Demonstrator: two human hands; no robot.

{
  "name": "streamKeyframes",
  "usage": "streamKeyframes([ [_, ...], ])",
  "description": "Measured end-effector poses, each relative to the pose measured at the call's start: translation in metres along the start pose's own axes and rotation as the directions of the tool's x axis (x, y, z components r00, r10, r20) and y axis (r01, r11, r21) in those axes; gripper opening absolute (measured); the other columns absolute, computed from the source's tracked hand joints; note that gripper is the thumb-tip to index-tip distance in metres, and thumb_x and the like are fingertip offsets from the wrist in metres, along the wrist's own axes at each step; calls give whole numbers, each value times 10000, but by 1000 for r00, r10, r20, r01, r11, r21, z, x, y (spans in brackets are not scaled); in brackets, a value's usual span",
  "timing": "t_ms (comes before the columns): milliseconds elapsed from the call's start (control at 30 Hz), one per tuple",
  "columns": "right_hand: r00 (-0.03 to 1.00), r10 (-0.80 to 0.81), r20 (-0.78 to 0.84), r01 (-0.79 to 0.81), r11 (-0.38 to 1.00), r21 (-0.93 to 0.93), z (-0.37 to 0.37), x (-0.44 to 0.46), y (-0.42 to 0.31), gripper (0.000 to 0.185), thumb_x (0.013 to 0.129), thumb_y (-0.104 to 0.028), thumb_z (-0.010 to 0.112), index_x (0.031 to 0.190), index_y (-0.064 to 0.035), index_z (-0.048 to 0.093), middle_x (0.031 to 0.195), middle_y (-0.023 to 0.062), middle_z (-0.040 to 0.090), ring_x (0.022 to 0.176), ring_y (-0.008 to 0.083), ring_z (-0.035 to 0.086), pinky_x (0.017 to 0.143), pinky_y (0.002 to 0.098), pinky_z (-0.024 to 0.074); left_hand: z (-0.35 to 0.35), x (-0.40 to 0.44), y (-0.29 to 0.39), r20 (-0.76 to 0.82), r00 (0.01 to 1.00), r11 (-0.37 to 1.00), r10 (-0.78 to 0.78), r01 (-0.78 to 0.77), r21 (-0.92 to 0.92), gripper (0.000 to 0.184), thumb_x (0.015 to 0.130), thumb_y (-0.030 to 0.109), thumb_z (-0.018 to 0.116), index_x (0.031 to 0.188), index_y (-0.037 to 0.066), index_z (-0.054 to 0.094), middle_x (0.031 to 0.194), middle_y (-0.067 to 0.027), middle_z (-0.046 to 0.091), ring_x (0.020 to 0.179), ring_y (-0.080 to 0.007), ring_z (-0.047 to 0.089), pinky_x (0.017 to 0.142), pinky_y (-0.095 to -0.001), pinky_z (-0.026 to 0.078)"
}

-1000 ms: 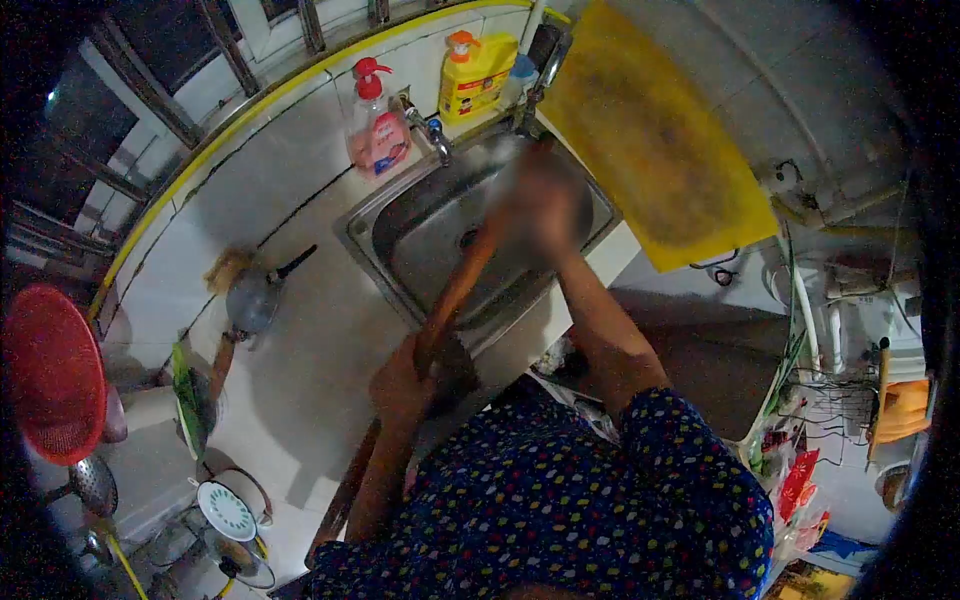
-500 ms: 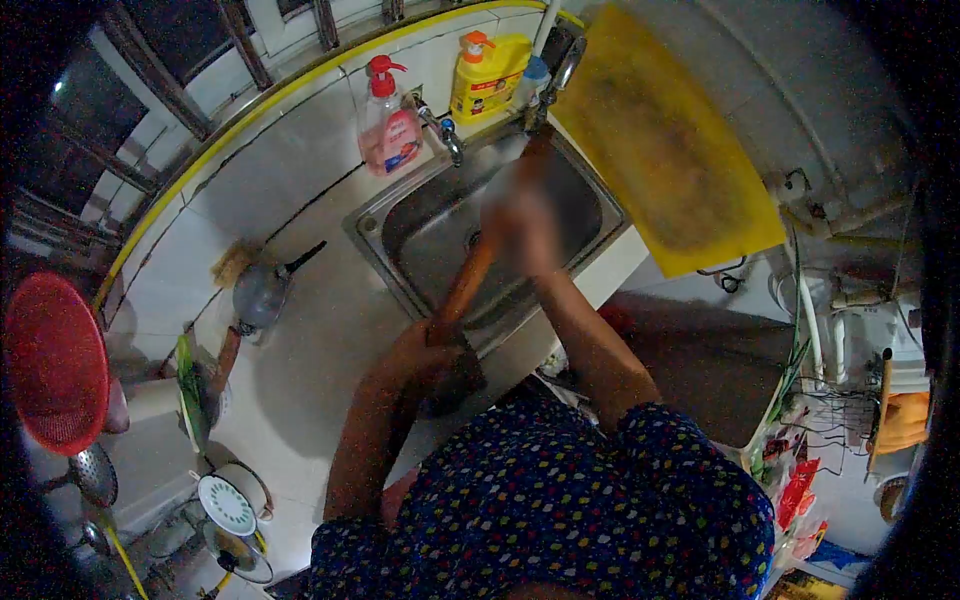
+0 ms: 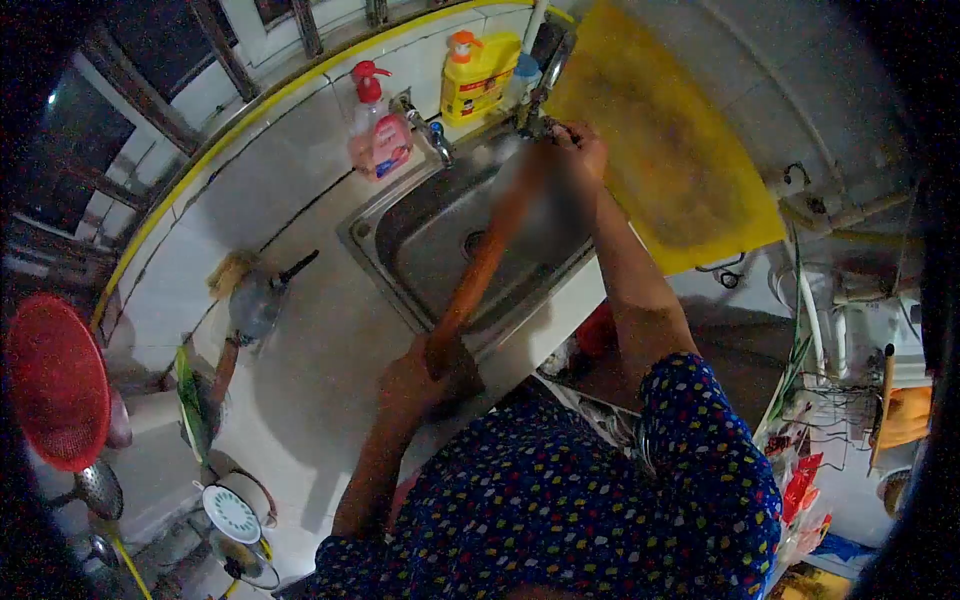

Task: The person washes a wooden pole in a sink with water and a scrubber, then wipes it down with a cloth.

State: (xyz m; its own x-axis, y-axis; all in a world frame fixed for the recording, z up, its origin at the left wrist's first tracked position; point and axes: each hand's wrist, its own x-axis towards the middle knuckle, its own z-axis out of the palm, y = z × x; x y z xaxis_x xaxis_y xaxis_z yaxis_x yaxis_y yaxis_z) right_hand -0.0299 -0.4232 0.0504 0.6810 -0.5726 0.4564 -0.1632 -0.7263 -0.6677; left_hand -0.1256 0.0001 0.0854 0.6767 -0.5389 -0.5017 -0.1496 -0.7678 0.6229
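My left hand (image 3: pixel 418 380) is wrapped round the near end of a rolling pin (image 3: pixel 478 274), a long reddish-brown wooden rod. It slants across the steel sink (image 3: pixel 400 292), its far end blurred near the back corner. At that corner my right hand (image 3: pixel 582 152) has its fingers curled at the base of the tap (image 3: pixel 537 112), touching its handle as far as I can see. The sink's drain (image 3: pixel 474 243) shows beside the rod.
Behind the sink stand a pink soap bottle (image 3: pixel 382 135), a small tap (image 3: pixel 437 140) and a yellow detergent bottle (image 3: pixel 480 80). A yellow mat (image 3: pixel 680 170) lies right. A ladle-like dark pan (image 3: pixel 258 300), red basket (image 3: pixel 60 385) and enamel pot (image 3: pixel 237 510) are left.
My right hand has let go of the rolling pin and moved up and right to the tap. My left hand still grips the near end.
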Motion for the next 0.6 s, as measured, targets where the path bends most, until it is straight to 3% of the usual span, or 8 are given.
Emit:
streamKeyframes([
  [67, 994, -105, 9, 104, 992, 71, 3, -12, 2, 240, 836, -274, 662, 945, -66, 710, 955, 132, 652, 871, 310, 634, 765, 389, 501, -3, 3, 9, -2, 1000, 1000, -17, 17, 22, 537, 771, 371, 662, 1210, 118, 483, 970, -201, 662, 885, -405, 638, 768, -502, 496],
  [133, 986, -152, 67, 116, 917, 382, 19, -57, 5, 215, 834, -256, 669, 902, -55, 702, 944, 118, 648, 838, 295, 637, 750, 380, 508, -4, 4, 12, -3, 999, 998, -43, 43, 38, 535, 770, 363, 667, 1206, 114, 480, 956, -196, 664, 870, -405, 639, 754, -507, 496],
  [200, 983, -18, 185, -116, 718, 686, 32, -102, -26, 195, 829, -243, 676, 877, -56, 699, 940, 117, 644, 820, 287, 637, 742, 374, 510, -1, 10, 8, -37, 996, 991, -77, 81, 104, 548, 778, 348, 668, 1230, 112, 467, 932, -186, 667, 846, -390, 646, 731, -500, 499],
  [233, 976, -163, 142, 85, 894, 439, 22, -114, -57, 202, 830, -257, 672, 879, -63, 698, 932, 113, 639, 803, 288, 633, 727, 376, 511, 2, 12, 4, -39, 996, 991, -78, 82, 102, 548, 778, 348, 668, 1230, 112, 467, 932, -186, 667, 846, -390, 646, 731, -500, 499],
  [267, 940, -307, 145, 288, 947, 141, 16, -119, -72, 210, 832, -271, 668, 880, -70, 698, 924, 110, 633, 787, 288, 628, 713, 379, 512, 8, 13, -3, -69, 996, 994, -48, 55, 95, 549, 784, 351, 663, 1238, 110, 468, 925, -182, 669, 841, -384, 648, 725, -495, 501],
  [367, 976, -154, 153, 154, 988, 8, 9, -77, -38, 244, 842, -313, 645, 936, -96, 707, 928, 123, 625, 811, 312, 625, 717, 409, 508, 20, 13, -19, -105, 994, 991, 21, -7, 133, 549, 801, 379, 642, 1258, 125, 471, 919, -175, 673, 831, -373, 653, 715, -484, 502],
  [433, 996, -59, 73, 74, 975, -212, 5, -38, -9, 267, 853, -334, 624, 962, -106, 708, 934, 135, 625, 815, 334, 623, 724, 431, 502, 19, 12, -16, -131, 988, 983, 75, -52, 177, 550, 812, 403, 627, 1270, 141, 472, 920, -171, 675, 827, -368, 654, 710, -478, 502],
  [600, 998, -35, 54, 49, 962, -269, 2, -34, -8, 211, 831, -250, 646, 960, -91, 698, 899, 146, 617, 808, 347, 614, 715, 413, 497, 13, -2, 6, -170, 985, 998, 39, -47, -44, 523, 815, 457, 606, 1256, 191, 519, 977, -156, 673, 877, -359, 649, 752, -463, 499],
])
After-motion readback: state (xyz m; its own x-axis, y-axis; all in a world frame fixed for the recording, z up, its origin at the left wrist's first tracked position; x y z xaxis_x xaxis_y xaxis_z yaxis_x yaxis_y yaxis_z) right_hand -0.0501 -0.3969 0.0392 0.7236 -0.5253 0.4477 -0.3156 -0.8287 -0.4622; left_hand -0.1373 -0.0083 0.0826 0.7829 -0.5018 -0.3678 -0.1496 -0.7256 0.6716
